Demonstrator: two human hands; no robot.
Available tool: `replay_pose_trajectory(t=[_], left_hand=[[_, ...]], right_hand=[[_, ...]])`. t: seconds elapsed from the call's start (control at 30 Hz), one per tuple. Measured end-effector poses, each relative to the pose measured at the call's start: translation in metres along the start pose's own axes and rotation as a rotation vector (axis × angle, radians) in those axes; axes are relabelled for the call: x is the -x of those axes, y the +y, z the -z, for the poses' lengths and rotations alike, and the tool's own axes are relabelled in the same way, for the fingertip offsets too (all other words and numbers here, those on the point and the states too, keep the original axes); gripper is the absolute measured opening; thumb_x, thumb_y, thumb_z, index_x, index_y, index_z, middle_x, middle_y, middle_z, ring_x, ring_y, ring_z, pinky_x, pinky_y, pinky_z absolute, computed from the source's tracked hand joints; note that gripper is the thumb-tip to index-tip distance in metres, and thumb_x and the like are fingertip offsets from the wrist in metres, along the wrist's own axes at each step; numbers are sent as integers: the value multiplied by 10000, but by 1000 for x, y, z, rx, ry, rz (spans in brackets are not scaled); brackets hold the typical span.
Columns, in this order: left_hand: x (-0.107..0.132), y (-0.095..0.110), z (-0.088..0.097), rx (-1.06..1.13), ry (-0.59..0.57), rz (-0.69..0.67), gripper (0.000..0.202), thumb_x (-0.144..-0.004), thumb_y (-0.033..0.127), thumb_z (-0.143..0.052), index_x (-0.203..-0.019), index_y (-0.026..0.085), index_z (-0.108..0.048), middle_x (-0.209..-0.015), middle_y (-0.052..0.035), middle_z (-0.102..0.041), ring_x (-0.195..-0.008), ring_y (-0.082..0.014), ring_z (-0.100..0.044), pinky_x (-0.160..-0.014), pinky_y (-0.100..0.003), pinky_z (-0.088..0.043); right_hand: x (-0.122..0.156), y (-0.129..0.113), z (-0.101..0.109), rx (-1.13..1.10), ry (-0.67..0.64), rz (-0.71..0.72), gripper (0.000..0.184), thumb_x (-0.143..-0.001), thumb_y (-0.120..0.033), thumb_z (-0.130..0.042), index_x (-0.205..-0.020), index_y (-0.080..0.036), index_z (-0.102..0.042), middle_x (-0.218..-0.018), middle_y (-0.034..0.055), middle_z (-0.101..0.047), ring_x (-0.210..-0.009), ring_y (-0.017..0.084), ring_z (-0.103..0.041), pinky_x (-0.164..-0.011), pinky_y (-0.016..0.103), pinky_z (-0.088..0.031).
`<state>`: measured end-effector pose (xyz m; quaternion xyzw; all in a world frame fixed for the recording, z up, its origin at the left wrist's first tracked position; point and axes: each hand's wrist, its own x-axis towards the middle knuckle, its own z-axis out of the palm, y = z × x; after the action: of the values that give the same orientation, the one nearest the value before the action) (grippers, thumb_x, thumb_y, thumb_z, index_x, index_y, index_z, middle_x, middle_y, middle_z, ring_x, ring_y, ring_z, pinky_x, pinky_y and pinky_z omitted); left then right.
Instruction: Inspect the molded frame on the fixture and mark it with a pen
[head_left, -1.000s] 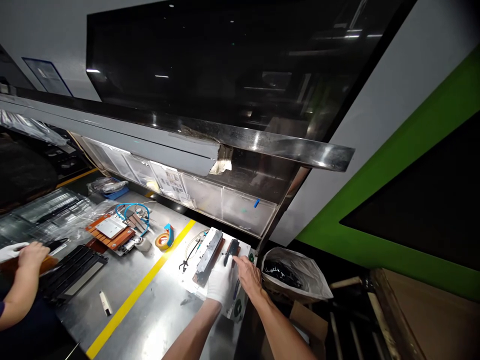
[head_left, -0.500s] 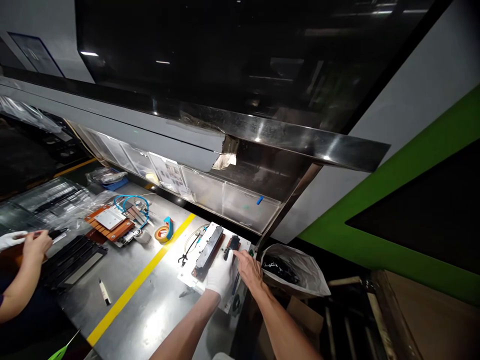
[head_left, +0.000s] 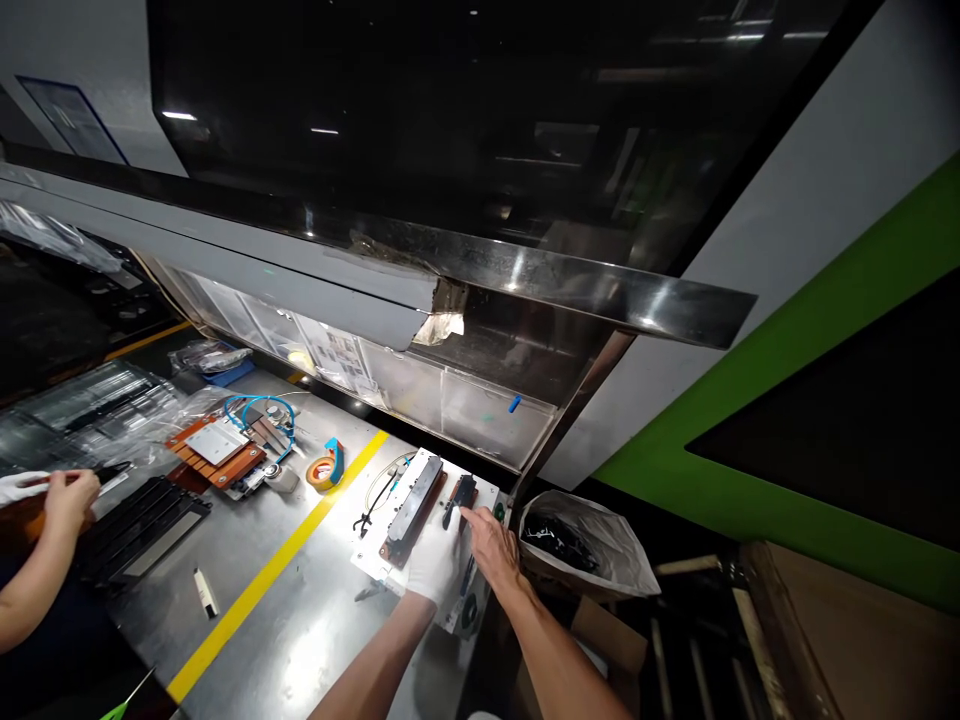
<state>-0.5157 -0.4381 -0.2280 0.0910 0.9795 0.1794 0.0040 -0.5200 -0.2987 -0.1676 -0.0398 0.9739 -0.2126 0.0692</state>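
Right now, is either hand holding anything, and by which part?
The gloved left hand and bare right hand are at the near end of the small black piece on the white plate; grip or mere touch cannot be told.

View swung slightly over the last second: upper-left corner of the dark window (head_left: 450, 120) gone from sight, steel rail (head_left: 592, 290) ending farther right. I see the co-worker's bare hand (head_left: 71, 492) shifted, less of the orange piece (head_left: 28, 525) showing right of the wrist. Bright green thing (head_left: 116, 711) and pale rounded edge (head_left: 484, 716) newly in, bottom.
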Motion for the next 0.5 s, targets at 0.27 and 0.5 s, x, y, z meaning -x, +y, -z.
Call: replay_pose_trajectory(t=[0.27, 0.5], left_hand=[[-5, 4, 9, 5, -86, 32, 599, -910, 213, -391, -1507, 267, -373, -1338, -242, -572, -1029, -333, -673, -734, -430, -587], [-10, 8, 21, -12, -219, 49, 641, -890, 214, -347, -1526, 269, -299, -1286, -249, -551, -1054, -396, -663, -752, -532, -583]], right_hand=[[-9, 2, 5, -8, -23, -12, 477, -1004, -210, -315, -1343, -374, -606, -1215, 0, -711, -932, 161, -702, -718, 283, -445], [-13, 1, 4, 11, -19, -22, 491, -984, -188, -326, -1336, -393, -602, -1189, 1, -712, -896, 172, -697, -709, 291, -429]])
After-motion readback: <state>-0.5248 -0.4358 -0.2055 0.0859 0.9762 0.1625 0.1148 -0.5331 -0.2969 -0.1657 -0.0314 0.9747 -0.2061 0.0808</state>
